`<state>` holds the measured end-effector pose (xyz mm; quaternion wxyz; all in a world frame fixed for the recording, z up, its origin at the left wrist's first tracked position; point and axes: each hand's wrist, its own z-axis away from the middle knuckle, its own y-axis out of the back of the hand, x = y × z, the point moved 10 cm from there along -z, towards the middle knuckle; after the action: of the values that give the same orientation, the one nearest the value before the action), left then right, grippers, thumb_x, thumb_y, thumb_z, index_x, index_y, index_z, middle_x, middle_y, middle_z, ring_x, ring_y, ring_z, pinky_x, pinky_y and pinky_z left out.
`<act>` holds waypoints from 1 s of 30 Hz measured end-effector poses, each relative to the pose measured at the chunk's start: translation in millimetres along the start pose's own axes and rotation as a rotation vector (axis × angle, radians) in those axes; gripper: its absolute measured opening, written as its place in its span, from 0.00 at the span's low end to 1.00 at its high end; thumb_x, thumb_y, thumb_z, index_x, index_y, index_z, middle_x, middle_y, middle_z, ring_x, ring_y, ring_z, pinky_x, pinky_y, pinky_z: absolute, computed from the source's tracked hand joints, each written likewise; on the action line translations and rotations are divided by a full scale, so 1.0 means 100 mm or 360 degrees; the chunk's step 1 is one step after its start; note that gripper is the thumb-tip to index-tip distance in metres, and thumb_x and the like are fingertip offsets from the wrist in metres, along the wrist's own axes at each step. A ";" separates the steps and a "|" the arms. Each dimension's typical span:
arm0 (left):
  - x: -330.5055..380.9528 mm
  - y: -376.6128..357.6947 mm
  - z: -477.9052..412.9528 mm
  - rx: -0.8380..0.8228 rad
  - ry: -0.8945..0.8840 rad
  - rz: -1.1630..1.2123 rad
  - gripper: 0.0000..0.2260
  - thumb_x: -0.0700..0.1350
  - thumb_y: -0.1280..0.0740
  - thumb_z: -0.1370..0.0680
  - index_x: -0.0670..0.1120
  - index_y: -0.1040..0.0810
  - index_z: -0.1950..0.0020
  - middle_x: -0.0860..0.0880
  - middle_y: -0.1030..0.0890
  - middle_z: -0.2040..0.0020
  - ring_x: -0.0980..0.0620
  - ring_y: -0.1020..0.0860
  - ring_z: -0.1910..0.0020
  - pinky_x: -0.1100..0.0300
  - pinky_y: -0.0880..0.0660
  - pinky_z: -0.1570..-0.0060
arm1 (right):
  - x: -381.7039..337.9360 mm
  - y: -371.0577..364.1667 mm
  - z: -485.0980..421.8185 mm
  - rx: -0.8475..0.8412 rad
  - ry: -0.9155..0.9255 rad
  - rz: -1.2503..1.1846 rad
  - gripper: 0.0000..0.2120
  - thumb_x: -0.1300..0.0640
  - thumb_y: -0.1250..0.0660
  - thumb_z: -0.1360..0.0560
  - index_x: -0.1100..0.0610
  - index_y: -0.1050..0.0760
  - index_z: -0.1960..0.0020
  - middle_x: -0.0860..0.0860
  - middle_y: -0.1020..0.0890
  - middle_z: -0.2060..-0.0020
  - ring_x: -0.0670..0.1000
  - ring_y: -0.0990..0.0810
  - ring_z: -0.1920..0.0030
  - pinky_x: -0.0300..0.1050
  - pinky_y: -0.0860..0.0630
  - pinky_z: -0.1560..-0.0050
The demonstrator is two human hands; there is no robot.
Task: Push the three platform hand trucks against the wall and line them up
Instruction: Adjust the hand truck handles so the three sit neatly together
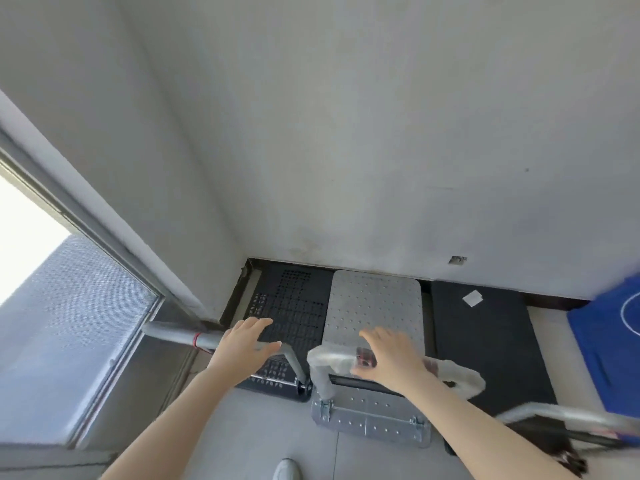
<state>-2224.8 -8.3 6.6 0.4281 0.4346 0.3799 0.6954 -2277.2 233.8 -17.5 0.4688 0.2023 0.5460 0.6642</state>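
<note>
Three platform hand trucks stand side by side with their far ends at the white wall [381,168]. The left truck [294,306] has a black perforated deck and a grey handle bar [173,334]. A silver studded deck marks the middle truck [374,303], whose handle is wrapped in clear plastic [329,358]. The right truck [485,334] has a plain black deck with a white label. My left hand [246,344] lies over the left truck's handle, fingers spread. My right hand [391,358] rests flat on the middle truck's wrapped handle, fingers apart.
A window [52,289] with a grey frame fills the left side, and the corner of the room sits just left of the black truck. A blue cloth [609,341] hangs in at the right edge. My white shoe [285,469] shows on the grey floor below.
</note>
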 end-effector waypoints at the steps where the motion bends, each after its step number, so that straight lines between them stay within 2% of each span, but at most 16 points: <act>1: -0.10 0.02 -0.03 -0.0060 -0.0036 -0.0014 0.26 0.61 0.41 0.23 0.53 0.38 0.28 0.53 0.32 0.32 0.50 0.35 0.33 0.53 0.37 0.34 | -0.11 0.00 -0.05 0.0010 -0.0041 0.0011 0.35 0.34 0.37 0.29 0.51 0.39 0.30 0.51 0.26 0.38 0.53 0.26 0.42 0.48 0.30 0.42; 5: -0.40 0.09 -0.22 -0.0187 -0.0166 -0.0129 0.29 0.63 0.40 0.25 0.54 0.39 0.27 0.53 0.32 0.31 0.50 0.35 0.33 0.54 0.39 0.33 | -0.39 -0.10 -0.25 -0.0019 -0.0209 0.0003 0.36 0.33 0.39 0.30 0.51 0.41 0.29 0.52 0.26 0.38 0.53 0.25 0.42 0.49 0.29 0.42; 10: -0.66 -0.27 -0.48 -0.0420 -0.0189 -0.0367 0.29 0.65 0.44 0.24 0.53 0.39 0.28 0.51 0.30 0.32 0.48 0.33 0.34 0.51 0.39 0.34 | -0.35 -0.30 -0.38 -0.0164 -0.0415 0.0051 0.29 0.32 0.41 0.29 0.54 0.29 0.40 0.51 0.22 0.45 0.51 0.24 0.48 0.45 0.28 0.49; 13: -0.88 -0.52 -0.55 -0.0509 -0.0160 -0.0546 0.25 0.66 0.46 0.24 0.52 0.32 0.35 0.50 0.25 0.39 0.48 0.29 0.40 0.51 0.36 0.38 | -0.30 -0.46 -0.39 -0.0254 -0.0493 0.0081 0.29 0.32 0.45 0.27 0.53 0.28 0.39 0.51 0.22 0.43 0.53 0.24 0.44 0.49 0.31 0.43; 16: -0.89 -0.57 -0.58 -0.0387 -0.0258 -0.0714 0.20 0.64 0.48 0.22 0.51 0.30 0.44 0.51 0.22 0.46 0.48 0.26 0.45 0.54 0.34 0.46 | -0.23 -0.53 -0.42 -0.0224 -0.0544 0.0106 0.27 0.32 0.45 0.27 0.52 0.27 0.43 0.49 0.20 0.47 0.51 0.22 0.48 0.48 0.31 0.45; 20: -0.90 -0.60 -0.60 -0.0325 -0.0301 -0.0733 0.18 0.63 0.48 0.22 0.51 0.30 0.46 0.50 0.21 0.49 0.47 0.24 0.48 0.54 0.34 0.50 | -0.24 -0.55 -0.51 -0.0235 -0.0526 0.0206 0.27 0.30 0.47 0.27 0.51 0.26 0.45 0.50 0.19 0.50 0.51 0.22 0.50 0.48 0.31 0.47; 30: -0.99 -0.72 -0.50 -0.0375 -0.0248 -0.0661 0.16 0.62 0.48 0.22 0.51 0.30 0.48 0.50 0.21 0.49 0.47 0.24 0.47 0.51 0.34 0.48 | -0.24 -0.57 -0.56 -0.0295 -0.0529 0.0204 0.29 0.30 0.48 0.27 0.50 0.28 0.39 0.50 0.20 0.46 0.52 0.22 0.46 0.49 0.31 0.44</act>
<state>-2227.2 -82.7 -102.7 0.6375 0.3467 0.3432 0.5963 -2286.2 181.6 -82.0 0.5258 0.2996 0.3837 0.6976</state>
